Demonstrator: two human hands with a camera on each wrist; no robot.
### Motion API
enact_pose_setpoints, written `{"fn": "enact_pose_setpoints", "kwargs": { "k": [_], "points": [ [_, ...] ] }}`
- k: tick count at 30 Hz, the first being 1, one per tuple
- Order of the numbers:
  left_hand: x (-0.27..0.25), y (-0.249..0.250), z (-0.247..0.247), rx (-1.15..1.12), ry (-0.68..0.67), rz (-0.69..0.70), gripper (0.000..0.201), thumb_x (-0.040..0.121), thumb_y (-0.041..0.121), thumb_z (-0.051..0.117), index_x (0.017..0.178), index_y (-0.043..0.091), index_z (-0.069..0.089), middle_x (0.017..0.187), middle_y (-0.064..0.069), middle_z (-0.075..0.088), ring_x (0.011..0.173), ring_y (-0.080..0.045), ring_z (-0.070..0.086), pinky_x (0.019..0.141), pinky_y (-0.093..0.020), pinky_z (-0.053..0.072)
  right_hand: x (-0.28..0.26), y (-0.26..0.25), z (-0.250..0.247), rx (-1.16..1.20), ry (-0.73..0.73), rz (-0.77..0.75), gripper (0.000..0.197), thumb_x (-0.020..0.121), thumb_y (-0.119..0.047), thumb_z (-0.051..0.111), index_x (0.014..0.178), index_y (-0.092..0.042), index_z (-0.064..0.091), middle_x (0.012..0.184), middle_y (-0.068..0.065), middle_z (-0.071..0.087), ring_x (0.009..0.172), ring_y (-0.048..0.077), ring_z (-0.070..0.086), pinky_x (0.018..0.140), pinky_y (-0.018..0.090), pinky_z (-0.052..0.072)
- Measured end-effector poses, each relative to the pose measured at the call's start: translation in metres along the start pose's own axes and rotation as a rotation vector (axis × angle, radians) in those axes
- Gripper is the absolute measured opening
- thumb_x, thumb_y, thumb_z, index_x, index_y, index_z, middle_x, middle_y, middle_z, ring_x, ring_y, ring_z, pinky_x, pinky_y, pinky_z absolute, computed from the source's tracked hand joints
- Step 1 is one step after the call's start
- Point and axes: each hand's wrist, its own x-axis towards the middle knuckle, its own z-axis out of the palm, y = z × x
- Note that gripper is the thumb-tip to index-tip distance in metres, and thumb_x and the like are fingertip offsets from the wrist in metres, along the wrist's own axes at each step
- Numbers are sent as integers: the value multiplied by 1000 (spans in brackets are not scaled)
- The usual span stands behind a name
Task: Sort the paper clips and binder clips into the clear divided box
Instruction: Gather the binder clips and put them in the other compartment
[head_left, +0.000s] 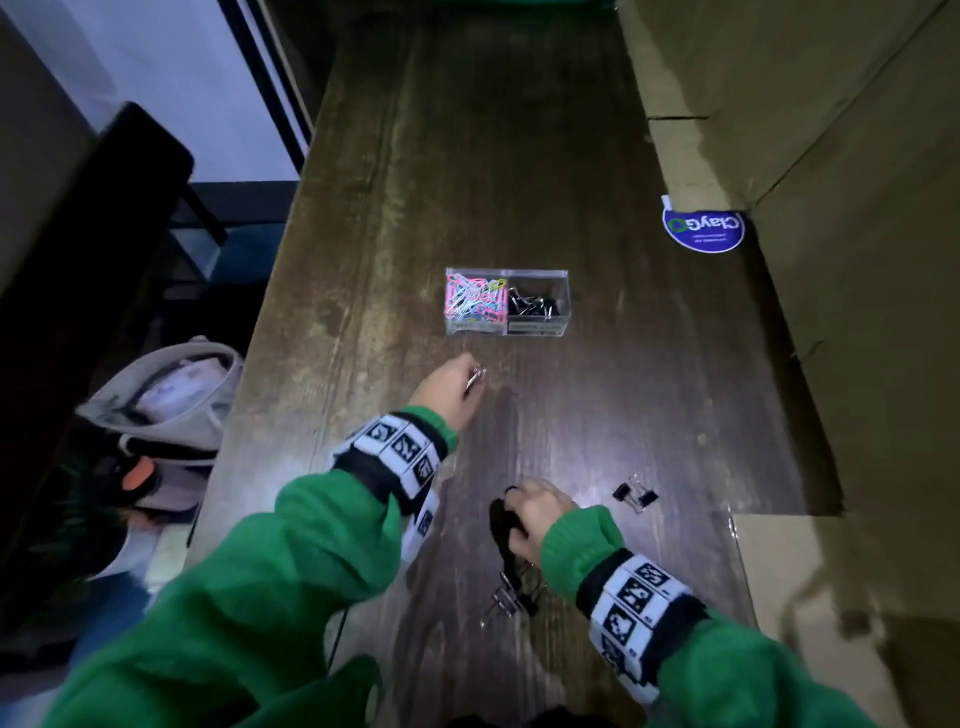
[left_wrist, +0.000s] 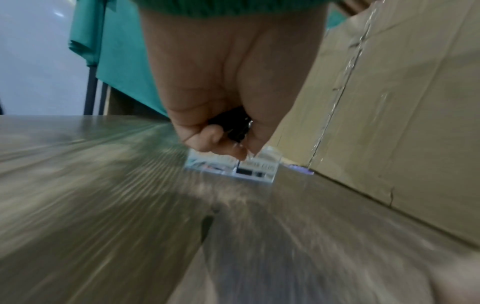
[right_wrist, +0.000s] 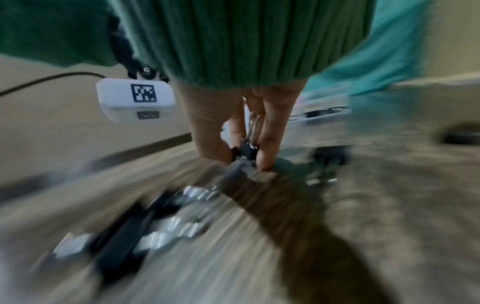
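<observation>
Left hand grip closed round a black binder clip just short of the clear divided box mid-worktop, right hand grip pinching another clip.

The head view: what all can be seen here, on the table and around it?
Clear divided plastic box: one, mid-table.
Coloured paper clips: many, pink, white, yellow; left compartment.
Black binder clips in box: several; right compartment.
Loose black binder clips: a pair right of the right hand, more nearer the person.
Dark wooden table: one.
Brown cardboard boxes: right side.
Round blue sticker: one, by the cardboard.
Grey bag: one, floor left.
Hands: left hand grips a binder clip; right hand pinches another.
</observation>
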Motion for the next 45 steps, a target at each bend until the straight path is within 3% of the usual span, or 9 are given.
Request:
{"fn": "enact_pose_setpoints", "kwargs": {
  "k": [4, 6, 12, 17, 24, 30, 34, 41, 45],
  "points": [
    [64, 42, -14, -17, 71, 116, 22, 85, 2, 43, 106, -4, 50, 107, -25, 52, 100, -36, 51, 87, -39, 38, 4, 44, -25, 516, 130, 312, 11, 76, -6, 65, 84, -14, 65, 79, -1, 61, 74, 14, 58, 76, 20, 49],
    [90, 56, -17, 15, 87, 126, 25, 86, 2, 44, 110, -3, 50, 112, -23, 50, 104, -36, 50, 92, -41, 38, 7, 63, -40, 675, 185, 387, 31, 71, 3, 68, 60, -24, 56, 62, -7, 54, 58, 7, 50, 65, 16, 46],
    [137, 70, -11, 187, -120, 39, 44, 88, 22, 56, 126, 5, 44, 125, -19, 44, 118, -36, 44, 103, -45, 37, 26, 90, -75, 782, 226, 447, 33, 69, 1, 73, 58, -25, 56, 82, 4, 62, 80, 14, 56, 85, 28, 50],
    [126, 59, -10, 170, 7, 119, 43, 87, 22, 56, 127, 9, 45, 126, -16, 45, 118, -33, 39, 103, -42, 34, 64, 91, -116, 678, 421, 380, 16, 68, -3, 73, 69, -18, 66, 67, -3, 61, 54, 0, 55, 49, 8, 45],
    [44, 6, 10, 144, -67, 161, 26, 84, 15, 54, 109, 14, 59, 116, -11, 55, 112, -31, 45, 98, -37, 32, 125, 65, -182, 464, 593, 305, 21, 73, -13, 70, 94, -13, 71, 92, 6, 68, 82, 15, 61, 88, 24, 51],
    [-38, -26, 35, 41, -293, 166, 20, 82, 27, 62, 101, 21, 61, 103, 3, 61, 100, -16, 50, 96, -36, 41, 136, 60, -183, 450, 532, 201, 37, 81, -6, 60, 117, -13, 62, 114, 6, 68, 104, 19, 64, 100, 26, 46],
    [-64, -34, 38, 44, -345, 145, 24, 83, 32, 60, 105, 23, 59, 107, 5, 60, 101, -12, 49, 96, -34, 43, 105, 60, -162, 517, 611, 184, 31, 81, 0, 53, 108, -9, 66, 107, 9, 70, 96, 19, 66, 95, 25, 49],
    [-109, -3, 56, 72, -489, 287, 42, 81, 42, 60, 114, 18, 52, 116, 2, 53, 106, -11, 48, 98, -28, 43, 4, 43, -72, 273, 117, 200, 25, 89, -7, 53, 109, -13, 66, 110, 9, 69, 101, 24, 65, 94, 30, 50],
    [-127, 5, 67, 155, -556, 310, 70, 70, 52, 67, 128, 23, 40, 126, 2, 41, 113, -14, 43, 98, -33, 45, -30, 37, -28, 117, 27, 153, 43, 91, -7, 48, 130, -24, 49, 139, 8, 48, 122, 26, 50, 103, 42, 44]
  ]
}}
